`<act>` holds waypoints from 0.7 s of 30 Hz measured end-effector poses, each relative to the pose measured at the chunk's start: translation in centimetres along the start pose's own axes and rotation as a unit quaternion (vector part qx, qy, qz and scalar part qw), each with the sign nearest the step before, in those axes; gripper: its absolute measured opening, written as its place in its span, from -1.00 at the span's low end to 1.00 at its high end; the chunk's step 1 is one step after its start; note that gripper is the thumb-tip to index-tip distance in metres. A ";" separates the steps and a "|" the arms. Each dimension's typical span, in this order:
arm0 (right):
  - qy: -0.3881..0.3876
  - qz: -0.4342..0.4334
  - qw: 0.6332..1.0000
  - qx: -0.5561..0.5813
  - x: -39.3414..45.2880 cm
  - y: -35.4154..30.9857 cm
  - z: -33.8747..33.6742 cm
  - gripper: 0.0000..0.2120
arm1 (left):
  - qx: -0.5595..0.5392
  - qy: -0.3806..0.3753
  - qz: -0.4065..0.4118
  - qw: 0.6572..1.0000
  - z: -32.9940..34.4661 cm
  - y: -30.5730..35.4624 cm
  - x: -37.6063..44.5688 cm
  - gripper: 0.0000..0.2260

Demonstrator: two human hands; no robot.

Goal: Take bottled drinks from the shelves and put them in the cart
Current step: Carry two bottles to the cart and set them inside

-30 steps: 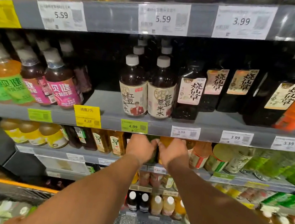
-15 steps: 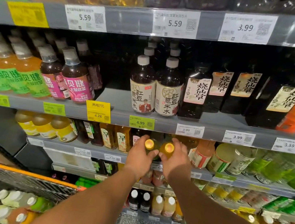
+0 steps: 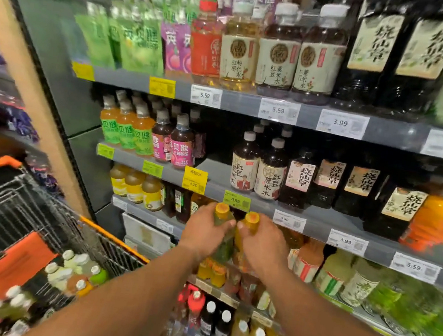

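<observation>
My left hand point(image 3: 202, 236) grips a bottle with an orange cap and a greenish body point(image 3: 222, 236). Right beside it, my right hand point(image 3: 263, 247) grips a second orange-capped bottle point(image 3: 250, 224) with yellow-orange drink. Both bottles are upright, side by side and out in front of the third shelf point(image 3: 318, 220). The wire cart point(image 3: 37, 216) with orange trim stands at the lower left, and several bottles point(image 3: 72, 272) lie in it.
Grey shelves full of bottled drinks fill the view, with price tags along their edges. Dark bottles point(image 3: 257, 167) stand on the shelf just above my hands. Green bottles point(image 3: 400, 301) fill the right side. A tan pillar point(image 3: 26, 89) rises left of the shelving.
Both hands have drawn the two orange-capped bottles out of the shelf and toward me. My view has swung left and up, bringing more of the cart into sight.
</observation>
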State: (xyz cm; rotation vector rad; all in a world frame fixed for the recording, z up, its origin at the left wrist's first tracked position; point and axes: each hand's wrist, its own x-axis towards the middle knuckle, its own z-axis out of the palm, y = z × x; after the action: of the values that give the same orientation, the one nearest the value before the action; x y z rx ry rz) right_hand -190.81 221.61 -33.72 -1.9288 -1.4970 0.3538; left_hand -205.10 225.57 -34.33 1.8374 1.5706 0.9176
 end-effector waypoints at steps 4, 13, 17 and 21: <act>-0.035 -0.064 0.997 0.020 -1.6 -4.7 -1.0 -0.81 | 0.017 0.071 -0.020 0.997 -5.4 0.6 -3.2 -0.81; -0.147 -0.195 0.968 0.058 -6.9 -17.5 5.3 -0.76 | 0.059 0.198 -0.101 0.973 -19.4 -4.9 -11.3 -0.72; -0.195 -0.227 0.951 0.077 -9.7 -22.4 10.3 -0.76 | 0.072 0.246 -0.158 0.954 -24.0 -9.5 -14.0 -0.82; -0.235 -0.244 0.938 0.073 -11.8 -25.4 15.7 -0.78 | 0.098 0.249 -0.210 0.940 -26.9 -14.5 -15.4 -0.81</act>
State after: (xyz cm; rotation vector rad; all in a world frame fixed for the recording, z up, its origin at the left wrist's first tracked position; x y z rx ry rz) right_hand -222.69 219.01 -31.18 -1.3420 -2.1242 0.7063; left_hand -236.38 212.16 -31.23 1.3506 2.3264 1.1012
